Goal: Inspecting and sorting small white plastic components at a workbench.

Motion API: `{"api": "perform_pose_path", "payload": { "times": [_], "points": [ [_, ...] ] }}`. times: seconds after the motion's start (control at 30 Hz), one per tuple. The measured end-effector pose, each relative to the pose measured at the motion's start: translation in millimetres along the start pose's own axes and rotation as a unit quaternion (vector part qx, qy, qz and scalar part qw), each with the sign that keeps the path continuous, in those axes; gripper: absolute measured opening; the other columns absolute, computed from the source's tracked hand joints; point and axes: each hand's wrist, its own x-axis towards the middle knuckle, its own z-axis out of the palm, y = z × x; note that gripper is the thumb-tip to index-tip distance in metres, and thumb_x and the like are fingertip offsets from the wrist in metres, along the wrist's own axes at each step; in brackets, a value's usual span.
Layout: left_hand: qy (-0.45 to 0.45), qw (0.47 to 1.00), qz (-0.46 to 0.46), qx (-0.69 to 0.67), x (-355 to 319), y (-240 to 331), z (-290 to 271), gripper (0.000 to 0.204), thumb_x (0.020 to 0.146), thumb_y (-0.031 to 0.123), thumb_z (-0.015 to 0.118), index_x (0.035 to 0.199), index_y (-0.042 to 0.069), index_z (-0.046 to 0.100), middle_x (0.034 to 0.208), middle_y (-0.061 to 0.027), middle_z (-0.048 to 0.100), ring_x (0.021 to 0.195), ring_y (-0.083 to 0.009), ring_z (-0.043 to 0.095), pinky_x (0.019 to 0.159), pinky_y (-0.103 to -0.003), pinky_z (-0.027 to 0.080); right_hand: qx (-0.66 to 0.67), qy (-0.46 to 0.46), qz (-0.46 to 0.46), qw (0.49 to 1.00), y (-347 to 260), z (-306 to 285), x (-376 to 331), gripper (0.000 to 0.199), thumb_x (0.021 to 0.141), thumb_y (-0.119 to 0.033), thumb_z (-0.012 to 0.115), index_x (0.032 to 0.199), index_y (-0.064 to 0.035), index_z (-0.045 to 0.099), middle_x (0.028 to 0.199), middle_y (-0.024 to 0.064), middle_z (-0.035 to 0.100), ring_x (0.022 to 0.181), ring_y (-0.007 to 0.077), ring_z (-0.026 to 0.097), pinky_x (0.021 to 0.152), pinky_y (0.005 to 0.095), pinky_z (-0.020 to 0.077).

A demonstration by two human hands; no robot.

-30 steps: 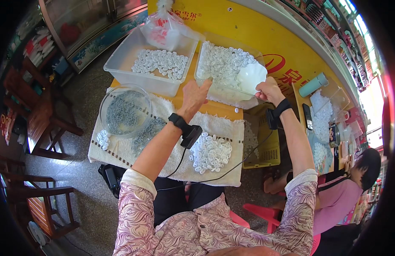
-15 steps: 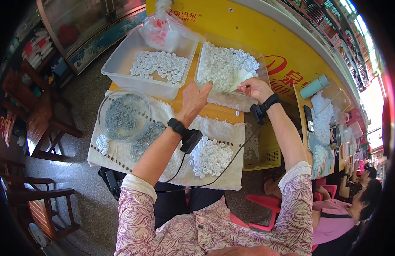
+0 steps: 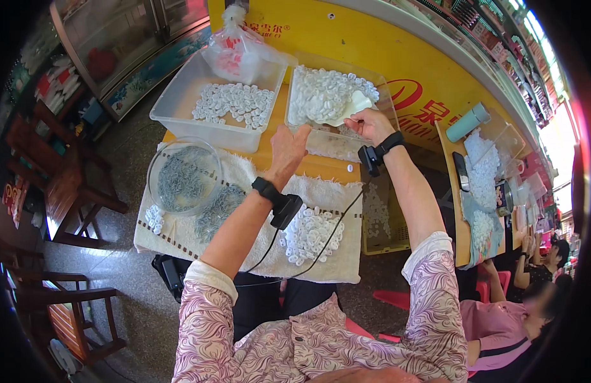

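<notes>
Here, a pale towel (image 3: 311, 187) lies on the near side of the clear tub (image 3: 337, 145); the left hand (image 3: 289, 150) is at the tub's near left corner, gripping or loose I cannot tell; the right hand (image 3: 370, 124), at the tub's near right, pinches a white scoop (image 3: 355, 106) over the small white pieces (image 3: 321, 91) heaped inside the tub.

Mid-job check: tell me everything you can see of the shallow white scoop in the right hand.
The smooth white scoop looks like plastic, with a curved edge. It appears tilted, inside the clear rectangular plastic bin, right of the bin's middle. The right hand grips it on the near side. Small white pieces crowd against it and seem to cover part, hiding its full outline.
</notes>
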Motion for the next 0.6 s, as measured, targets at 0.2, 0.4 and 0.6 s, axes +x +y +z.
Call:
{"api": "perform_pose_path", "payload": {
  "times": [0.2,0.4,0.6],
  "points": [
    [0.008,1.0,0.003,-0.004,-2.1,1.1,1.2,0.056,0.087,0.035,0.069,0.11,-0.014,0.056,0.101,-0.0213,0.065,0.083,-0.0287,0.071,0.067,-0.037,0.062,0.027,-0.016,0.006,0.999,4.7,4.1,14.4,0.032,0.083,0.014,0.056,0.115,0.0126,0.052,0.106,0.0224,0.063,0.086,0.0352,0.07,0.073,0.0377,0.0655],
    [0.016,1.0,0.019,-0.013,-1.1,-1.0,1.2,0.059,0.086,0.036,0.07,0.103,-0.018,0.054,0.097,-0.0249,0.065,0.078,-0.0296,0.071,0.062,-0.038,0.061,0.06,-0.021,0.012,0.998,4.3,-6.0,19.5,0.032,0.085,0.014,0.057,0.118,0.0107,0.056,0.1,0.0231,0.066,0.077,0.0303,0.071,0.066,0.0296,0.0646],
    [0.002,0.999,0.029,-0.021,2.7,-8.0,0.3,0.055,0.087,0.036,0.07,0.107,-0.014,0.058,0.101,-0.0207,0.064,0.081,-0.0287,0.072,0.068,-0.038,0.062,0.082,-0.02,0.005,0.996,-4.1,-3.8,3.4,0.031,0.086,0.015,0.056,0.116,0.0147,0.054,0.104,0.0251,0.065,0.081,0.0293,0.071,0.066,0.0267,0.0645]
  ]
}}
